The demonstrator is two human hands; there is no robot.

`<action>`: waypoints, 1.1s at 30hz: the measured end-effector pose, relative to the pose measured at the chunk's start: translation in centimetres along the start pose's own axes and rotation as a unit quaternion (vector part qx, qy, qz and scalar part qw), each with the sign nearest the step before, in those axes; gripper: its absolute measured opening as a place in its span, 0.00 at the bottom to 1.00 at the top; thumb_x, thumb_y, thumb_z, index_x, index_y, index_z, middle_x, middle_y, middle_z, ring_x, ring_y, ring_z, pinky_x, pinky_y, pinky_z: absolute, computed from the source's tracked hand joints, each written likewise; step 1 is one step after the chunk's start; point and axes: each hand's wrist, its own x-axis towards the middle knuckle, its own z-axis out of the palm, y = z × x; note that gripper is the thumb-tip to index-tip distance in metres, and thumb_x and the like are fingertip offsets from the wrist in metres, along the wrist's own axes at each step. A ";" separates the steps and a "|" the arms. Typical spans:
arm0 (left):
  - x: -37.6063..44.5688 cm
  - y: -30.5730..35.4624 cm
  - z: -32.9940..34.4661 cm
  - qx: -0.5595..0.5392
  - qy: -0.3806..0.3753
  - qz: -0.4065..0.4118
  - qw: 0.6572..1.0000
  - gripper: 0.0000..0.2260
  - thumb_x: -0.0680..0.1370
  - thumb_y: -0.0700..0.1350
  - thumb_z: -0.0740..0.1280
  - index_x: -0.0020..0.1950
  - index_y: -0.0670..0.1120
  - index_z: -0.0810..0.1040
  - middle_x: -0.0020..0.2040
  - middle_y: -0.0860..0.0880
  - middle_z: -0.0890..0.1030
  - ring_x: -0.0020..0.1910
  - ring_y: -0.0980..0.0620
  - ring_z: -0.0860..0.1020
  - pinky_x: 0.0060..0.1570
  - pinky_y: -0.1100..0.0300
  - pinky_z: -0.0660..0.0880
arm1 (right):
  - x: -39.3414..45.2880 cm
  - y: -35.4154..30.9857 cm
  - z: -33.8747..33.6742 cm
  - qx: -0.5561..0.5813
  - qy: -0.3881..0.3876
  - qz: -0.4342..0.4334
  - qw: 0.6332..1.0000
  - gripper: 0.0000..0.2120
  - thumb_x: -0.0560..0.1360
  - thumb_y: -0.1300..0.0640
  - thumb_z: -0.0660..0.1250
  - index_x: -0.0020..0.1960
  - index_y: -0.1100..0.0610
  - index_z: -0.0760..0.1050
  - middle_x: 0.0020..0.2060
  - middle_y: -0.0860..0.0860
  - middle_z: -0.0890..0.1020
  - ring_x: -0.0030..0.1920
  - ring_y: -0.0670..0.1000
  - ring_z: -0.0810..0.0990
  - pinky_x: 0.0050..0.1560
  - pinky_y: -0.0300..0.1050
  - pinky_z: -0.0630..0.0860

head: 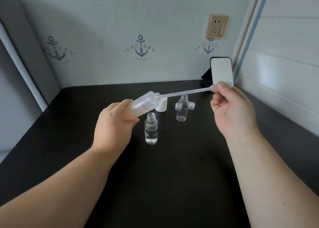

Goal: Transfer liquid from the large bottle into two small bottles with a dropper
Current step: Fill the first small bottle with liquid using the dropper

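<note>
A: Where is the frosted plastic large bottle (141,107) lying?
B: Left hand (114,124) is gripping it tilted, mouth pointing right at the right hand (231,110), which is pinching the clear dropper (186,92) along that axis.

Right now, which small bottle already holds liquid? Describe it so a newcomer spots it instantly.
On the black tabletop, look just below the tilted frosted large bottle held in the left hand. The small clear uncapped bottle there stands nearer the camera and is partly filled; its twin farther back looks empty.
</note>
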 end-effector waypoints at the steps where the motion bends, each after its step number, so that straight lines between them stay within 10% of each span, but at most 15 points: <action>1: 0.0 0.1 0.1 0.005 -0.003 0.003 1.000 0.19 0.74 0.44 0.74 0.64 0.56 0.78 0.52 0.57 0.78 0.54 0.51 0.75 0.52 0.56 0.71 | -0.1 0.1 0.0 -0.011 -0.013 -0.002 1.000 0.11 0.78 0.66 0.69 0.40 0.57 0.85 0.40 0.55 0.86 0.34 0.47 0.79 0.38 0.37 0.75; 19: -0.1 0.3 0.9 0.034 -0.007 0.052 0.998 0.22 0.74 0.43 0.76 0.67 0.51 0.79 0.57 0.54 0.80 0.58 0.47 0.74 0.56 0.57 0.67 | -1.8 2.5 1.8 -0.170 -0.147 0.023 0.974 0.05 0.76 0.63 0.73 0.46 0.55 0.86 0.46 0.58 0.88 0.41 0.52 0.86 0.42 0.38 0.79; 33: 0.1 -0.2 1.1 0.039 -0.017 0.027 0.999 0.23 0.74 0.45 0.75 0.68 0.53 0.78 0.59 0.55 0.80 0.59 0.47 0.74 0.58 0.57 0.68 | -1.4 2.3 1.6 -0.125 -0.098 0.044 0.986 0.08 0.74 0.54 0.72 0.50 0.57 0.85 0.47 0.55 0.87 0.43 0.51 0.85 0.46 0.40 0.80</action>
